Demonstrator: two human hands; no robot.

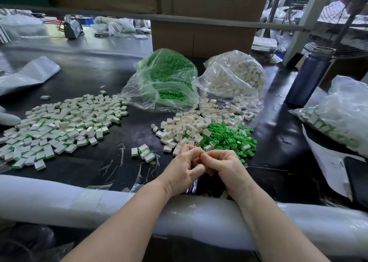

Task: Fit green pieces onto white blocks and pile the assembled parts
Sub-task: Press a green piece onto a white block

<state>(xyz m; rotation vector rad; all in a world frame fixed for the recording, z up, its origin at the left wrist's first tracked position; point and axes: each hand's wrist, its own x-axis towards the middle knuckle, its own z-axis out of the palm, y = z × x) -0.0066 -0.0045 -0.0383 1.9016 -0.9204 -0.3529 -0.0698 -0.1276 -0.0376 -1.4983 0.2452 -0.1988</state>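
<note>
Hands: left hand (184,167) & right hand (224,165) meet at near-centre of the black worktop (111,78), fingers of both curled, fingertips touching; whatever sits betw. them is hidden, so can't tell what they hold.

Loose white rectangular plastic blocks (185,128): heap just beyond the hands, spilling from clear plastic bag of white blocks (237,76).

Loose small green plastic pieces (229,136): heap beside the white heap, to its right, touching it; some white blocks lie on top.

Clear plastic bag of green pieces (165,76): behind the heaps, left of the white bag, mouth open twd. the person.

Assembled white-and-green parts, big pile (59,126): spread wide on the left.

Small cluster of assembled parts (143,152): just left of the left hand.

Dark blue metal bottle (310,74): upright, far right.

White foam padding roll (79,202): along near edge, forearms resting across it.

Brown cardboard box (201,36): behind the bags.
</note>
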